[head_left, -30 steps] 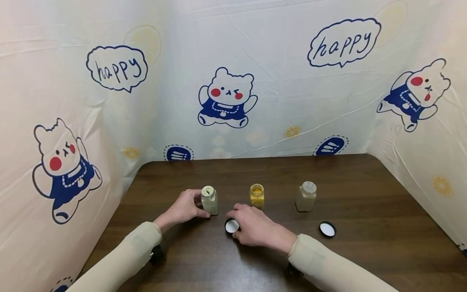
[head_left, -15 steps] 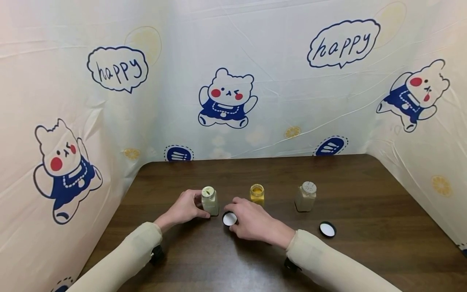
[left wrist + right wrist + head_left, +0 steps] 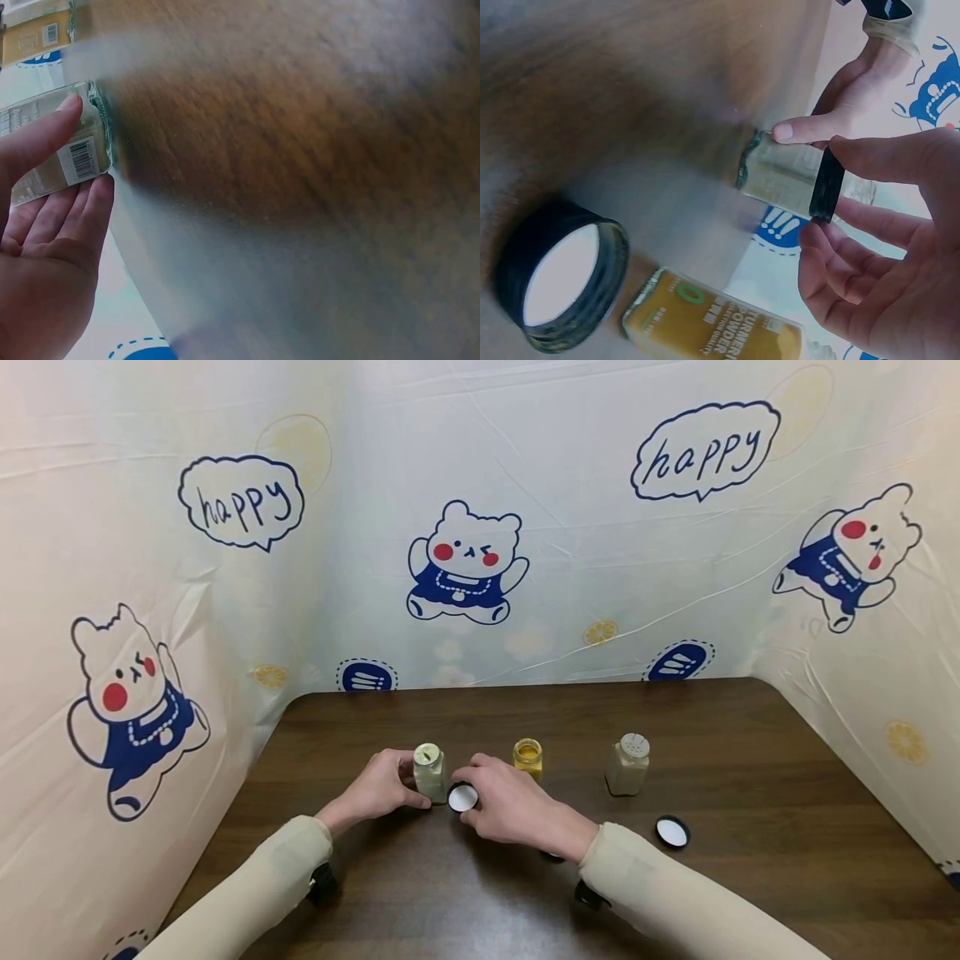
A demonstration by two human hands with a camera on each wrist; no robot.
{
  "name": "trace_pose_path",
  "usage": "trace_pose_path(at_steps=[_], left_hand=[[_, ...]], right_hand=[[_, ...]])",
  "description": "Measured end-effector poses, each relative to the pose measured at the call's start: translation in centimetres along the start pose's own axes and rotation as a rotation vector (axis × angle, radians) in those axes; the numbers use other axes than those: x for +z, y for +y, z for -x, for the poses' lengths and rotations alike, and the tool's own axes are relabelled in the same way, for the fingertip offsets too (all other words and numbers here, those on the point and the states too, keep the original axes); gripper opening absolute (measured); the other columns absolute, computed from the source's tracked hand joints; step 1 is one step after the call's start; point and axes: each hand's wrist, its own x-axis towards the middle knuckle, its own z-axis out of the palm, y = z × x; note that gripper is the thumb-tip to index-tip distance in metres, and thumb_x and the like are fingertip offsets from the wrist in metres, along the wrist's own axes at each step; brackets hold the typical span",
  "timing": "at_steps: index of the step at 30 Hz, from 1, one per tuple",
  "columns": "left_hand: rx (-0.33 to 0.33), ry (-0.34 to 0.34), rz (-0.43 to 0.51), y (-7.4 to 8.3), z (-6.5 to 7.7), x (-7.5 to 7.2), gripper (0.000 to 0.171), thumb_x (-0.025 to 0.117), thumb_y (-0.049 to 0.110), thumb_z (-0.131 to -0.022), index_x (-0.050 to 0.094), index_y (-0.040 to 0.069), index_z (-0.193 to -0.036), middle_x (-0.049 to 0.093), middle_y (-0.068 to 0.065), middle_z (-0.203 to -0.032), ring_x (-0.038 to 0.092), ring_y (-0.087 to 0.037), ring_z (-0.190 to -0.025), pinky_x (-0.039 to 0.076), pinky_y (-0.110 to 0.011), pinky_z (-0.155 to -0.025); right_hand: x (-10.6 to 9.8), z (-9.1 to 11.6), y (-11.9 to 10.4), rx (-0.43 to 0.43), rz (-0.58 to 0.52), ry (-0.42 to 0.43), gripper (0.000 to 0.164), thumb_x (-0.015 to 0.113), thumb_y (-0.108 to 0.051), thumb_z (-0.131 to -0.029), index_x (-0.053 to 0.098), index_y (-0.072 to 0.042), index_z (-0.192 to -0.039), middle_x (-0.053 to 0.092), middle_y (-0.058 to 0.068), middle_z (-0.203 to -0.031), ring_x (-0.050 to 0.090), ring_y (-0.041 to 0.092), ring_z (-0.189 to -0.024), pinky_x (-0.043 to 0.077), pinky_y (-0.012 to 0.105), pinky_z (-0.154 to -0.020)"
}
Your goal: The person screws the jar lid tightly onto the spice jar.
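On the left, my left hand (image 3: 377,790) grips a square glass spice jar (image 3: 430,777) of pale powder, thumb on its near side and fingers behind. In the left wrist view the jar's barcode label (image 3: 79,160) faces the camera. My right hand (image 3: 513,802) pinches a black screw lid (image 3: 462,797) between thumb and fingers, white liner showing. The lid is right beside the pale jar and overlaps it in the right wrist view. Just behind my right hand stands an uncapped jar of yellow turmeric powder (image 3: 528,760), its lower part hidden by the hand.
A third jar (image 3: 628,768) with a perforated shaker top stands to the right. One black lid (image 3: 672,832) lies liner up in front of it. Another black lid (image 3: 562,277) lies near the turmeric jar, mostly hidden under my right wrist in the head view. Patterned cloth (image 3: 465,460) surrounds the table (image 3: 450,902).
My right hand has moved away from me and slightly left, bringing the lid up beside the pale jar. The lid under my wrist has come partly into view. The left hand stays put.
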Motion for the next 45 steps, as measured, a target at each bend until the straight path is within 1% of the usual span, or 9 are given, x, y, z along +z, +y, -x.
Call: trace_pose_path(at_steps=[7,12,18,21,25,29,33,40,45], left_hand=[[0.004,-0.006,-0.02,0.2,0.1,-0.1,0.053,0.095,-0.003,-0.072,0.074,-0.001,-0.12,0.077,-0.01,-0.112,0.074,-0.026,-0.105,0.06,-0.042,-0.092],[-0.001,-0.004,-0.025,0.1,0.0,-0.1,0.053,0.096,-0.003,-0.071,0.074,-0.001,-0.12,0.077,-0.01,-0.112,0.074,-0.025,-0.104,0.061,-0.04,-0.091],[0.001,-0.003,-0.021,-0.1,-0.2,0.0,0.052,0.095,-0.005,-0.071,0.074,-0.001,-0.119,0.077,-0.009,-0.11,0.074,-0.023,-0.102,0.061,-0.037,-0.089],[-0.001,-0.004,-0.016,-0.2,-0.2,0.0,0.052,0.095,-0.005,-0.071,0.074,-0.001,-0.118,0.077,-0.009,-0.109,0.074,-0.022,-0.102,0.061,-0.036,-0.088],[0.005,-0.01,-0.006,-0.2,-0.1,-0.1,0.052,0.095,-0.005,-0.071,0.074,-0.002,-0.119,0.077,-0.01,-0.11,0.074,-0.024,-0.103,0.061,-0.037,-0.089],[0.007,-0.007,-0.01,-0.2,-0.1,-0.1,0.053,0.095,-0.004,-0.071,0.074,-0.002,-0.119,0.077,-0.01,-0.111,0.074,-0.025,-0.103,0.061,-0.038,-0.09],[0.003,-0.001,-0.019,-0.2,-0.1,-0.1,0.052,0.095,-0.004,-0.071,0.074,-0.002,-0.118,0.077,-0.01,-0.11,0.074,-0.023,-0.103,0.061,-0.037,-0.089],[0.011,-0.011,-0.021,-0.3,-0.2,0.0,0.051,0.095,-0.004,-0.071,0.074,-0.002,-0.118,0.077,-0.009,-0.109,0.074,-0.023,-0.102,0.061,-0.036,-0.089],[-0.015,-0.009,-0.024,-0.3,-0.2,0.0,0.052,0.095,-0.005,-0.071,0.074,0.0,-0.119,0.077,-0.007,-0.11,0.074,-0.022,-0.103,0.061,-0.036,-0.09]], right_hand=[[-0.5,-0.6,-0.3,-0.003,-0.009,0.02,0.04,0.085,-0.019,-0.088,0.073,-0.008,-0.126,0.065,0.005,-0.11,0.061,0.015,-0.089,0.054,0.029,-0.072],[-0.7,-0.9,-0.6,0.016,-0.005,0.032,0.04,0.084,-0.019,-0.088,0.074,-0.009,-0.126,0.065,0.004,-0.11,0.062,0.016,-0.091,0.055,0.029,-0.073],[-0.7,-1.3,-0.7,0.019,-0.018,0.061,0.04,0.084,-0.017,-0.086,0.074,-0.009,-0.124,0.065,0.004,-0.108,0.062,0.016,-0.089,0.054,0.029,-0.073],[-0.9,-1.5,-0.8,0.028,-0.019,0.058,0.04,0.084,-0.018,-0.087,0.074,-0.009,-0.125,0.065,0.004,-0.108,0.061,0.016,-0.088,0.054,0.029,-0.073],[-1.1,-1.7,-0.8,0.041,-0.012,0.047,0.041,0.085,-0.02,-0.088,0.074,-0.008,-0.126,0.065,0.005,-0.109,0.061,0.016,-0.089,0.054,0.028,-0.073],[-1.2,-1.9,-0.8,0.049,-0.002,0.048,0.042,0.085,-0.021,-0.089,0.074,-0.008,-0.127,0.065,0.005,-0.109,0.061,0.016,-0.089,0.054,0.028,-0.073],[-1.3,-2.1,-0.8,0.056,0.005,0.052,0.043,0.085,-0.022,-0.089,0.073,-0.008,-0.128,0.064,0.005,-0.109,0.061,0.017,-0.09,0.054,0.029,-0.074],[-1.2,-2.4,-0.8,0.072,0.009,0.049,0.044,0.084,-0.024,-0.09,0.073,-0.007,-0.13,0.065,0.006,-0.112,0.062,0.018,-0.092,0.055,0.03,-0.075],[-1.3,-2.5,-0.8,0.075,0.015,0.046,0.045,0.083,-0.025,-0.091,0.072,-0.006,-0.131,0.065,0.007,-0.114,0.062,0.018,-0.093,0.055,0.03,-0.075]])
